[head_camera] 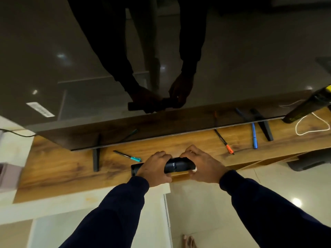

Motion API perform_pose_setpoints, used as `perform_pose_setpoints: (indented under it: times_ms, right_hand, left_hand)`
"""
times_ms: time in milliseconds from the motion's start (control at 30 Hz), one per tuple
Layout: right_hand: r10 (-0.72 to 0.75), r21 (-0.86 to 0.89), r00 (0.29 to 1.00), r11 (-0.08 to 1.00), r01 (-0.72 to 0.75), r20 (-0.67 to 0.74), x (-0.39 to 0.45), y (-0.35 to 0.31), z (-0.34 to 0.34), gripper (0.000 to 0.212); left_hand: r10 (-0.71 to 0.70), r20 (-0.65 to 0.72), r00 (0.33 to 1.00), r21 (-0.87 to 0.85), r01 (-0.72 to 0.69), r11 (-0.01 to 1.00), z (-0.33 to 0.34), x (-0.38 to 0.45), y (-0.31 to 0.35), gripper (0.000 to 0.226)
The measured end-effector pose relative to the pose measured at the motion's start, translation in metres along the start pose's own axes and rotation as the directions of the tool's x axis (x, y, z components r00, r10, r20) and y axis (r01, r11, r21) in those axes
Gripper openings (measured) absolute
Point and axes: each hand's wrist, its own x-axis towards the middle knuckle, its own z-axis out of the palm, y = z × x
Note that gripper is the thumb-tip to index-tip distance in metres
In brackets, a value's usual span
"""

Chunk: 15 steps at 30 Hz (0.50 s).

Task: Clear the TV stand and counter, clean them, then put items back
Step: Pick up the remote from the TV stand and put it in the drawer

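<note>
I'm clearing the stand [59, 169]: my left hand [155, 168] and right hand [200, 165] both grip the black remote [174, 165] at its front edge, below the TV [161, 51]. Next I'd carry it off, then collect the pens [254, 136] under the TV.

A glossy tiled floor [206, 203] fills the lower part of the frame, with a bright light spot on it at the lower right. Bare toes [189, 241] show at the bottom edge. A pale pink box [8, 175] stands at the left edge.
</note>
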Motion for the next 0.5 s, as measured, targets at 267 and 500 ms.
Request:
perform_pose_setpoints:
  times_ms: [267,500]
  right_hand:
    - [-0.034,0.012,0.999,0.999,0.034,-0.004,-0.015,-0.071,0.042,0.058]
    - [0.169,0.379,0.986,0.912,-0.157,0.002,-0.028,-0.114,0.083,0.07]
  left_hand:
    - [-0.004,-0.012,1.0,-0.029,0.003,1.0,-0.004,-0.083,-0.032,0.055]
    - [0.02,-0.028,0.999,-0.042,-0.021,0.999,-0.001,-0.143,-0.062,0.05]
